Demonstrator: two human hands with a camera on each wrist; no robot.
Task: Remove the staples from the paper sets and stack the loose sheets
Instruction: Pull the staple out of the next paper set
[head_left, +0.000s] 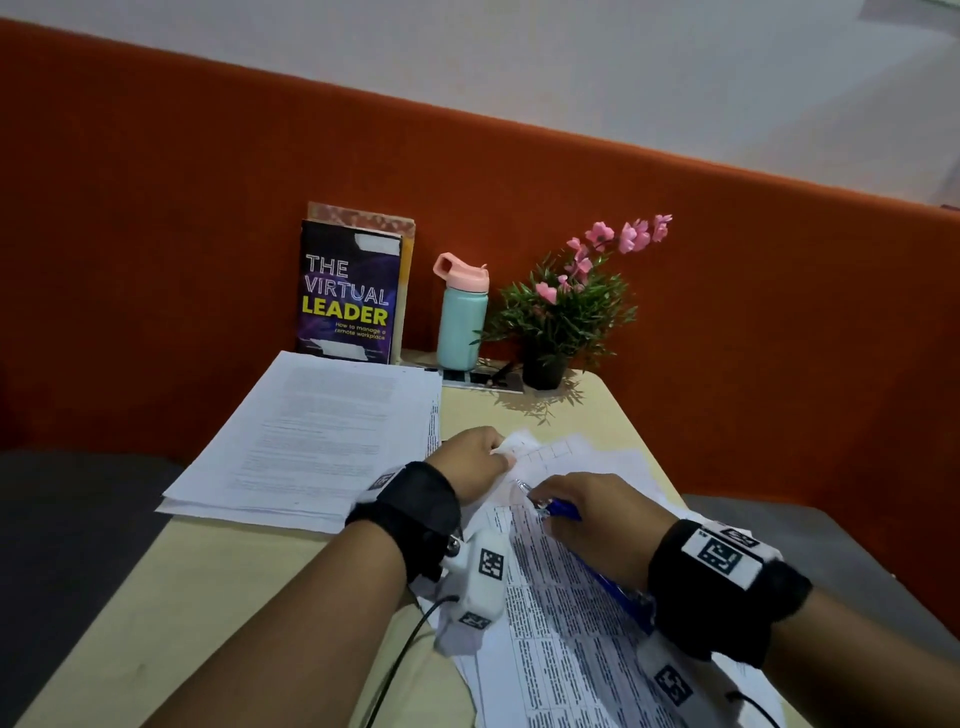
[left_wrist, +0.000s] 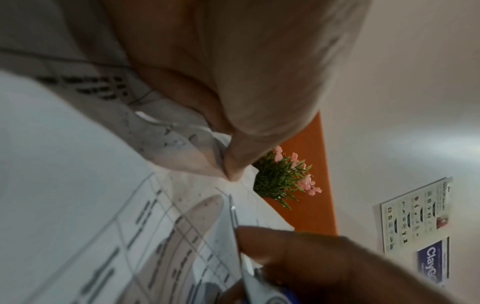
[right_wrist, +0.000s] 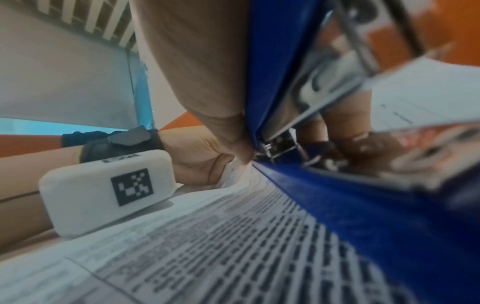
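Observation:
A printed paper set (head_left: 561, 597) with tables lies on the table in front of me. My left hand (head_left: 475, 457) pinches its folded-up top corner (left_wrist: 197, 148) between thumb and fingers. My right hand (head_left: 582, 512) grips a blue stapler (head_left: 558, 508), whose metal tip (head_left: 522, 487) points at that corner. In the right wrist view the blue stapler (right_wrist: 280, 86) stands opened, its lower arm (right_wrist: 363, 205) lying on the sheets (right_wrist: 207, 246). A stack of loose sheets (head_left: 322, 441) lies to the left. I cannot make out a staple.
At the table's far edge stand a book (head_left: 345, 293), a teal bottle with a pink lid (head_left: 460, 317) and a potted plant with pink flowers (head_left: 566, 312). An orange partition (head_left: 208, 234) rises behind them. The cream table (head_left: 218, 597) shows bare at front left.

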